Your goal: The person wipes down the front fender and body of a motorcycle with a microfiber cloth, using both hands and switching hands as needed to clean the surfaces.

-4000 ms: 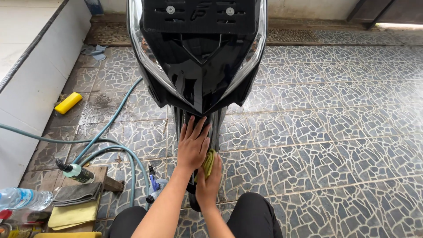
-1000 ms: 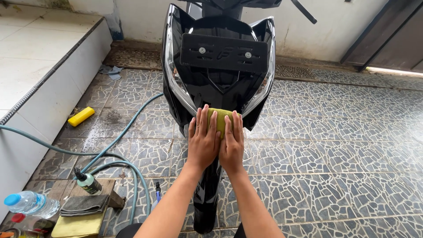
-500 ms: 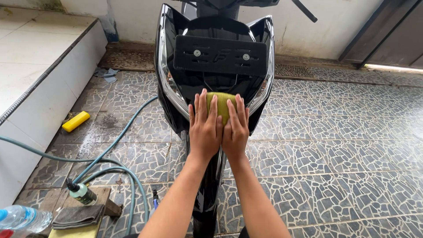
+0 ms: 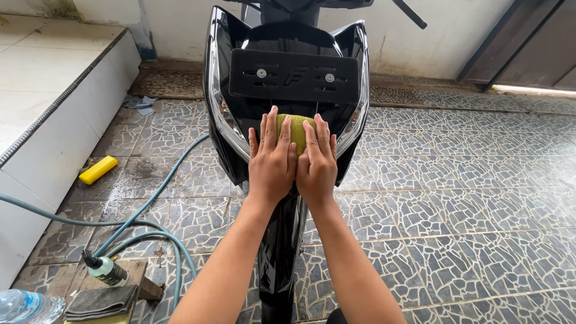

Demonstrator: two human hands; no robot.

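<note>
Fingers (image 4: 268, 135) of both hands flat, outspread on soft yellow-green cloth (image 4: 296, 127) against glossy black scooter panel (image 4: 234, 123)

Yellow-green pad (image 4: 296, 129) (glossy black scooter (image 4: 288, 60))

Plate bracket (image 4: 294, 75) blocks above; open floor (image 4: 456, 180) right.

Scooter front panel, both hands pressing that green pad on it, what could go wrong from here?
1. The floor tiles look wet and gritty; any grit caught in the green applicator pad under the left hand and right hand could scratch the glossy black front panel.
2. The pad sits just below the black plate bracket; fingers could catch its lower edge.
3. The green hose loops beside the person and could trip them.
</note>
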